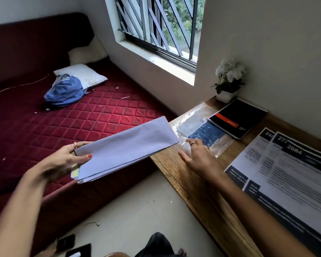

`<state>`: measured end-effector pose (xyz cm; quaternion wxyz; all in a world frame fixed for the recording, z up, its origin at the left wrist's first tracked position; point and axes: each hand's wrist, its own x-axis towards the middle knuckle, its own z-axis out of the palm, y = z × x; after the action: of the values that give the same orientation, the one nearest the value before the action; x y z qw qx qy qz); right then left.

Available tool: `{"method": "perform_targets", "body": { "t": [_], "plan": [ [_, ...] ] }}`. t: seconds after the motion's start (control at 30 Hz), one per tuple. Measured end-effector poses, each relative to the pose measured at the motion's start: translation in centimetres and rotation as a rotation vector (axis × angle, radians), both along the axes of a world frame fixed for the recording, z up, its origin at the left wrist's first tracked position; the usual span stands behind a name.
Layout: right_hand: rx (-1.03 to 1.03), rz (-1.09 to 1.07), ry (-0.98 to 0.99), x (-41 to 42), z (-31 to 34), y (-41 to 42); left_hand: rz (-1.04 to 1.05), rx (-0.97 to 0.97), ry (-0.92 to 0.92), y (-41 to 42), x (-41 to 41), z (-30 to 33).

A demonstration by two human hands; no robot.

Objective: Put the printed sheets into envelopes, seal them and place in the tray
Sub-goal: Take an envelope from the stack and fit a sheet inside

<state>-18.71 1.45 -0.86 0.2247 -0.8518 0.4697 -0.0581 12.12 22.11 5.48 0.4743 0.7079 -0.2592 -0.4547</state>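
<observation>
Two hands work here — the left hand (63,160) pinches a stack of envelopes (122,147) above the bed's (104,112) edge; the right hand (198,156), fingers spread, touches a plastic sleeve (191,125) on the counter (198,193) — printed sheets (285,175) lie just beside

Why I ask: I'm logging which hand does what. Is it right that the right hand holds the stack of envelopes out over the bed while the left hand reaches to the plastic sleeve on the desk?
Not quite: the hands are swapped. In the head view the left hand holds the stack of envelopes out over the bed, while the right hand reaches to the plastic sleeve on the desk.
</observation>
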Motion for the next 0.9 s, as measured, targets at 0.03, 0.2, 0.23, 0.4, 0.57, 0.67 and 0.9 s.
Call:
{"method": "perform_targets", "body": {
  "t": [0.03,0.2,0.23,0.4,0.57,0.67,0.9],
  "plan": [
    [0.021,-0.008,-0.034,0.0,0.1,0.0,-0.011,-0.008,0.018,-0.7,-0.7,-0.3],
    [0.246,-0.115,-0.427,-1.3,1.3,-0.7,-0.048,-0.093,0.074,-5.9,-5.0,-2.4],
    [0.334,-0.153,-0.51,-1.7,1.5,-0.8,-0.055,-0.115,0.084,-7.1,-6.0,-2.8],
    [0.688,-0.348,-0.872,-3.9,1.7,-1.4,-0.088,-0.243,0.146,-13.0,-12.7,-3.9],
    [0.685,-0.53,-0.976,-5.3,1.7,-2.0,-0.158,-0.247,0.17,-17.1,-18.6,-4.5],
    [0.568,-0.682,-0.983,-6.0,1.2,-2.8,-0.213,-0.256,0.138,-18.5,-20.4,-5.1],
    [0.5,-0.781,-0.998,-6.4,1.3,-4.7,-0.277,-0.148,0.122,-21.0,-20.8,-5.2]
  ]
}}
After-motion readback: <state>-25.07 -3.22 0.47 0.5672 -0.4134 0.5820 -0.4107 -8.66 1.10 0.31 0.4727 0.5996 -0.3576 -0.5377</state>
